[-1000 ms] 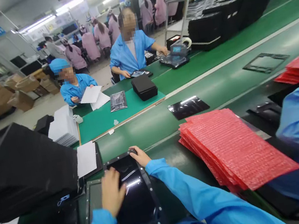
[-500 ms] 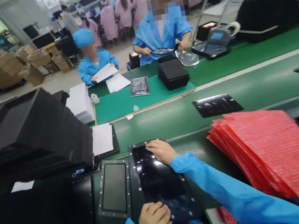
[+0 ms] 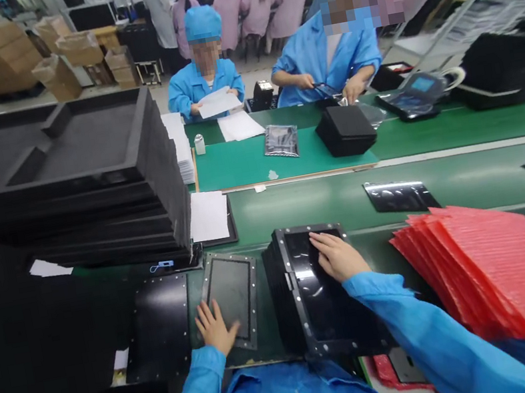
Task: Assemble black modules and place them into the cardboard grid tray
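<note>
In the lower middle of the frame the left hand (image 3: 216, 326) lies palm down on the near end of a grey framed panel (image 3: 232, 291), its grip open, fingers spread and closed on nothing. That panel lies flat on the green bench (image 3: 270, 330), just right of a black plate with small holes along its edge (image 3: 158, 326). Right of the panel stands a low stack of glossy black screens (image 3: 319, 301). The right hand (image 3: 336, 254) rests flat on the far half of the top screen, grip open, fingers stretched toward the far left corner and not curled round any edge. At the right of the frame a fanned pile of red bubble bags (image 3: 499, 270) lies near the stack but apart from it. A tall stack of black foam trays (image 3: 62, 184) fills the upper left, with a white sheet (image 3: 208, 215) just beside its right foot. Beyond the hands runs a green belt (image 3: 465, 167) carrying one more glossy panel (image 3: 398, 195). Across it, two people in blue coats handle papers and parts.
</note>
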`<state>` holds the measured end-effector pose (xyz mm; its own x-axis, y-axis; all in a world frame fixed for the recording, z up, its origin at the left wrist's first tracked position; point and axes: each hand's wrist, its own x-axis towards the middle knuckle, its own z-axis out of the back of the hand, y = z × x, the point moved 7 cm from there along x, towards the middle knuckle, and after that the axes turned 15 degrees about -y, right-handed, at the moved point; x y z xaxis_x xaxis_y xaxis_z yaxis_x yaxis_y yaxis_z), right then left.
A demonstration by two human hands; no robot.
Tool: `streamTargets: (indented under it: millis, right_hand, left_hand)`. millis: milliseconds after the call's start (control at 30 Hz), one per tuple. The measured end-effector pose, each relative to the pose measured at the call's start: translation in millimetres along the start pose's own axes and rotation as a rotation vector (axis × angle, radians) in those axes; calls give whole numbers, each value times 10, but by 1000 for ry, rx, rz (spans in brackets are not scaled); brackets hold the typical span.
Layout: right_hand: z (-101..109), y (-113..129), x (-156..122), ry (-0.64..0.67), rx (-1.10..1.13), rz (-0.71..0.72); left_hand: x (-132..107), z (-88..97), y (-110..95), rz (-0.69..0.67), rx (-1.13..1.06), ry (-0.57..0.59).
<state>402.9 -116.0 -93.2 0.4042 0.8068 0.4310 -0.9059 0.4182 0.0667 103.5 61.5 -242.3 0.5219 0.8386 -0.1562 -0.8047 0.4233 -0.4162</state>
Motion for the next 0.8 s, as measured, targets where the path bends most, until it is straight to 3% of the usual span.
streamTargets:
  millis: [67,133,200,267,367,467,567,633,733,800]
  right_hand:
    - [83,170,-250,3,13,-9]
    - [206,384,-646,21,24,4]
    - [359,609,-1106,33,-18,10]
    - [492,808,-1510,64,-85,-16]
    - [567,1008,-1837,194,-176,-75]
    - [601,1068,-1821,281,-189,-98]
    - [665,995,-1687,303,-110,-134]
    - [697,925,-1602,307,3,-175]
    - [672,864,-1427,266,332,-298]
    - [578,859,-1260,215,680,-462]
  left_hand:
    - [-85,-171,107,-132,5,235]
    - [-173,-234,112,-189,-50,331]
    - [-152,-218,78,-80,-102,255]
    - [-89,-187,4,116,-175,106]
    - [-73,-190,-161,316,-280,-25]
    - [-132,-134,-226,327,-336,-69]
    - [-170,-4,-194,302,-681,-100]
    - [-158,65,-224,297,-911,-34]
    - [-192,247,-396,312,-972,60]
    - [-336,508,-668,196,-925,41]
